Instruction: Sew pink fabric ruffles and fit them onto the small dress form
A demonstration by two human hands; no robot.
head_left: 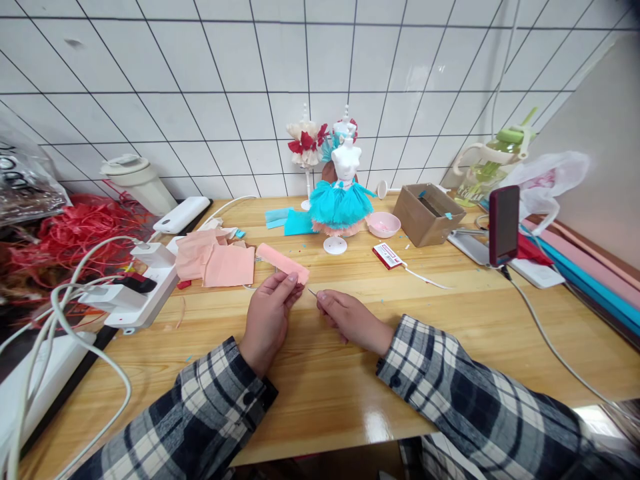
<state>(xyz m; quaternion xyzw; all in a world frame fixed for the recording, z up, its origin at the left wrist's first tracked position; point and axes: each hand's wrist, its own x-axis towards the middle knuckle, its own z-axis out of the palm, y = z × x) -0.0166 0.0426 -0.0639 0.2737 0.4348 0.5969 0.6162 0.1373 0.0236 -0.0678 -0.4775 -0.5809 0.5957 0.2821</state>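
Note:
My left hand (270, 313) is closed on a folded strip of peach crepe paper (283, 262), thumb on top. The strip slants up to the left from my fingers. Just right of it, my right hand (350, 317) pinches a thin needle (312, 292), whose tip points toward the strip. Whether a thread hangs from it is too small to see. Beyond my hands stands a small white dress form (346, 163) with a turquoise ruffled skirt (337, 205) over a peach layer. More peach crepe paper sheets (230, 265) lie to the left.
Behind stand another dressed form (307, 143), a pink bowl (384, 225) and a cardboard box (429, 217). A phone (504, 227) is propped at right. At left are a power strip (150, 287) with cables and a red tangle of shreds (75, 233). A small card (387, 256) lies nearby.

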